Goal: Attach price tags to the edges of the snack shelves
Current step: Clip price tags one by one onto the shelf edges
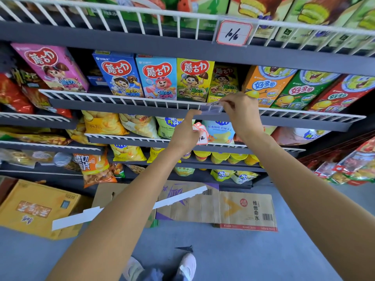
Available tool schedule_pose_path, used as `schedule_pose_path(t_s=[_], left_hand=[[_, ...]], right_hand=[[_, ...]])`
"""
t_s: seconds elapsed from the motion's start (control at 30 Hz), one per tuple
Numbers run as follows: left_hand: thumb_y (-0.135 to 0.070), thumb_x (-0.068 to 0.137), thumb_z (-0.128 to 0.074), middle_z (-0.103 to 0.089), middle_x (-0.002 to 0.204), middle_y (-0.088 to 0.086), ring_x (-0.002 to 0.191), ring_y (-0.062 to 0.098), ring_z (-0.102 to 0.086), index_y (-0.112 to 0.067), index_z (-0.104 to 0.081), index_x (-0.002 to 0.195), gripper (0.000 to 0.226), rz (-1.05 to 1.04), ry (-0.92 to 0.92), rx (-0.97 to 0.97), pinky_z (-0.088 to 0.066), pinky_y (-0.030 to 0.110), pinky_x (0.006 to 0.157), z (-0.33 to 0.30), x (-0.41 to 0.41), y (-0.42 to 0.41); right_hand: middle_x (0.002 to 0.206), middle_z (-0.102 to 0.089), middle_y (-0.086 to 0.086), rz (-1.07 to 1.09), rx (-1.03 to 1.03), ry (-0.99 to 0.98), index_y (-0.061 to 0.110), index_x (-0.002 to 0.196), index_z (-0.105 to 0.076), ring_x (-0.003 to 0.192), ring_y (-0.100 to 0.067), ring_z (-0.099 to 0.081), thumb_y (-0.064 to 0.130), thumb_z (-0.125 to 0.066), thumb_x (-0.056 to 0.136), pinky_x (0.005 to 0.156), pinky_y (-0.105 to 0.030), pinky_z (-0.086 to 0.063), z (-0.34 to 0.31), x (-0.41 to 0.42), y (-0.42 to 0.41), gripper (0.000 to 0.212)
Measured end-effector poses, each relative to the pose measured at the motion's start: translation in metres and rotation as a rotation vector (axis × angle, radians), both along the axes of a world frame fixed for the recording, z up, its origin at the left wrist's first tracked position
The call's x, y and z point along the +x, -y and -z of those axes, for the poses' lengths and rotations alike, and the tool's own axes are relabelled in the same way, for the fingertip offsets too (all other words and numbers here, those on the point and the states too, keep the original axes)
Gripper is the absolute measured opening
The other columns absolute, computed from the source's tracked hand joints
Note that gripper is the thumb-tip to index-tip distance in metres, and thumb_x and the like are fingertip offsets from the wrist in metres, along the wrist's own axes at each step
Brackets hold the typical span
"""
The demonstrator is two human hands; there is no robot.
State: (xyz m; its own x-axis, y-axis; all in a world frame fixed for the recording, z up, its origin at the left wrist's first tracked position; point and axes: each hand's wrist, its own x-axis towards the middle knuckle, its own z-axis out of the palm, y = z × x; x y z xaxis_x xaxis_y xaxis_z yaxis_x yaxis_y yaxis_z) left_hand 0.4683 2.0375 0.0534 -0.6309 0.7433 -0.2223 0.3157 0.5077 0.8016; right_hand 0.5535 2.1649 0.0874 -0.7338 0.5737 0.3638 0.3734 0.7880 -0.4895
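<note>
A clear plastic tag holder (212, 109) sits on the white wire rail (121, 98) of the middle snack shelf, just right of centre, and both hands meet on it. The left hand (185, 131) comes up from 7 o'clock, its fingers (194, 114) pinching the holder's left end, with a small stack of red-bordered white paper price tags (200, 133) tucked in the same hand below. The right hand (241, 112) reaches in from 5 o'clock and pinches a handwritten paper tag (215, 103) at the holder's top edge. Directly behind, at 12 o'clock, stands a yellow mushroom-biscuit box (193, 79). Higher up, a mounted red-bordered price tag (233, 33) hangs on the top shelf's rail. Flattened brown cardboard (233, 207) lies on the grey floor at 6 o'clock.
</note>
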Motion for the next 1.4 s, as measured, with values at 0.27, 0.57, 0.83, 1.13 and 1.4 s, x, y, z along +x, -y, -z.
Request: schedule_pose_path(t_s=[0.27, 0.57, 0.83, 1.13, 1.4], left_hand=[[0.003, 0.088, -0.044, -0.037, 0.054, 0.005, 0.048, 0.018, -0.038, -0.027, -0.035, 0.136, 0.057, 0.087, -0.137, -0.108, -0.027, 0.03, 0.045, -0.004, -0.01, 0.003], [-0.002, 0.09, -0.048, -0.043, 0.057, 0.003, 0.047, 0.017, -0.042, -0.029, -0.038, 0.132, 0.051, 0.119, -0.145, -0.123, -0.031, 0.025, 0.043, -0.009, -0.018, 0.0], [-0.003, 0.091, -0.05, -0.045, 0.059, 0.003, 0.049, 0.015, -0.044, -0.028, -0.038, 0.133, 0.05, 0.125, -0.15, -0.118, -0.032, 0.026, 0.044, -0.009, -0.019, 0.0], [-0.003, 0.09, -0.049, -0.046, 0.061, 0.004, 0.048, 0.015, -0.043, -0.028, -0.039, 0.132, 0.05, 0.132, -0.128, -0.119, -0.029, 0.014, 0.035, -0.012, -0.022, 0.0], [-0.006, 0.091, -0.051, -0.048, 0.061, 0.003, 0.047, 0.015, -0.043, -0.028, -0.04, 0.131, 0.048, 0.132, -0.137, -0.125, -0.031, 0.027, 0.045, -0.013, -0.022, -0.001]], right_hand=[[0.09, -0.065, -0.021, -0.01, 0.054, 0.173, -0.001, 0.082, -0.07, 0.081, -0.036, -0.06, 0.001, -0.057, 0.083, 0.069, -0.045, -0.052, 0.012, -0.012, -0.008, 0.013], [0.089, -0.063, -0.008, 0.082, 0.146, 0.186, 0.01, 0.086, -0.063, 0.085, -0.031, -0.054, 0.004, -0.055, 0.083, 0.054, -0.032, -0.042, 0.015, -0.022, 0.0, 0.01], [0.092, -0.061, -0.012, 0.165, 0.222, 0.209, 0.01, 0.081, -0.07, 0.085, -0.033, -0.058, 0.003, -0.06, 0.081, 0.047, -0.024, -0.025, 0.025, -0.015, 0.006, 0.012], [0.063, -0.06, -0.013, 0.103, 0.399, 0.447, 0.003, 0.054, -0.064, 0.054, -0.028, -0.057, -0.015, -0.079, 0.027, 0.043, -0.017, -0.025, 0.018, -0.005, 0.022, 0.036], [0.071, -0.062, -0.009, 0.086, 0.487, 0.467, 0.011, 0.081, -0.07, 0.058, -0.028, -0.057, -0.009, -0.079, 0.04, 0.042, -0.017, -0.021, 0.019, -0.002, 0.024, 0.046]])
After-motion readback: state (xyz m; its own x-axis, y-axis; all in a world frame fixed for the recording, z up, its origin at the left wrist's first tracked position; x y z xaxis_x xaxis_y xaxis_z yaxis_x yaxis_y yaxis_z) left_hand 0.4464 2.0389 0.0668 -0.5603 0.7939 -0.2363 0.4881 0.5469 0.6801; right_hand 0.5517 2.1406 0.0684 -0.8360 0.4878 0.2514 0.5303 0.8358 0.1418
